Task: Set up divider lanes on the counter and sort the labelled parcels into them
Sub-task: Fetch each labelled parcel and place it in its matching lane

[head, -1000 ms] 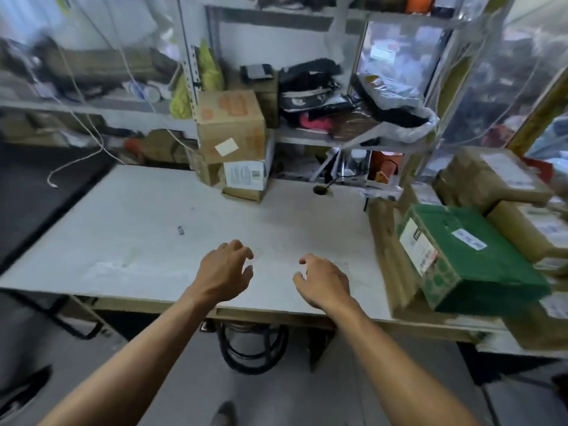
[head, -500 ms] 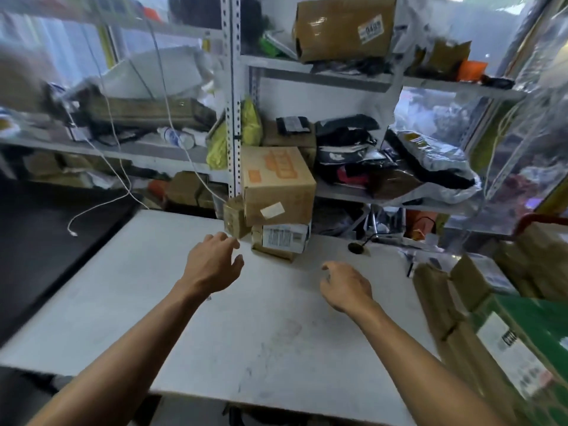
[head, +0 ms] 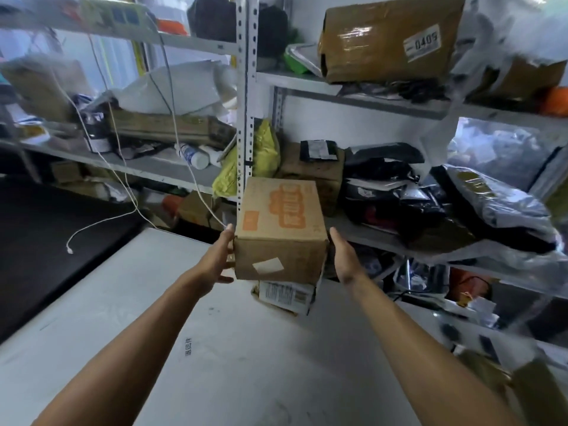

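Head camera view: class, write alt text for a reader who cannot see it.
Two bare hands, left hand and right hand, flank a cardboard box stacked on a smaller labelled parcel at the back of a white counter, below cluttered shelves.

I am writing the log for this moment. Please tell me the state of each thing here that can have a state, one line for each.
Left hand: open, fingers straight against the left side of the box.
Right hand: open, beside the box's right side; contact unclear.
Cardboard box with orange print: closed, upright, stacked on a smaller parcel.
Smaller labelled parcel: closed, on the counter, under the box.
White cable: hanging loose, end unplugged.
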`<state>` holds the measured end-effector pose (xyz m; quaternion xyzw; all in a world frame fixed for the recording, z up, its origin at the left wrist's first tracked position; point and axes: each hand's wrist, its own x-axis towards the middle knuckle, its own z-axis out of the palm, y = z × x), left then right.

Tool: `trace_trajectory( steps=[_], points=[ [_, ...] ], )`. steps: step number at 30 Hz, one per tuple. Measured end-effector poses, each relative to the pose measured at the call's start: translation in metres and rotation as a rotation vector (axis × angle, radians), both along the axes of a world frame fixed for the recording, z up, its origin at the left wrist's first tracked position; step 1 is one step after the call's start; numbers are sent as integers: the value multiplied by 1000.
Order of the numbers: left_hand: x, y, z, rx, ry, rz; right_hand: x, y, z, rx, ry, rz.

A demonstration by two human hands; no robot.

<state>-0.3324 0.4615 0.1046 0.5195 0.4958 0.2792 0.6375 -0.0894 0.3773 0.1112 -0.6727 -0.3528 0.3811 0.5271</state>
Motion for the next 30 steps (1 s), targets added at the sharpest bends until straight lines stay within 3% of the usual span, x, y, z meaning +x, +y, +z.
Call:
trace_trajectory(
  steps=[3, 6, 11, 16, 20, 23, 26, 30],
  points=[
    [18, 15, -1, -150, -120, 45, 14, 26, -1, -8, 144, 107],
    [25, 24, -3, -169, -159, 69, 23, 36, -1, -60, 174, 128],
    [5, 28, -10, 13, -296, -6, 31, 15, 13, 50, 121, 154],
    [-17, 13, 9, 144, -474, -179, 21, -11, 35, 181, 252, 70],
    [-50, -2, 37, 289, -334, -420, 0, -28, 49, 198, 240, -43],
    [-78, -5, 50, 202, -248, -476, -17, -38, 59, 297, 266, -118],
    [-98, -17, 59, 154, -341, -428, -40, -52, 66, 388, 353, -163],
    [-112, -44, 67, 134, -513, -62, -72, -78, 62, 488, 421, -101]
  ],
)
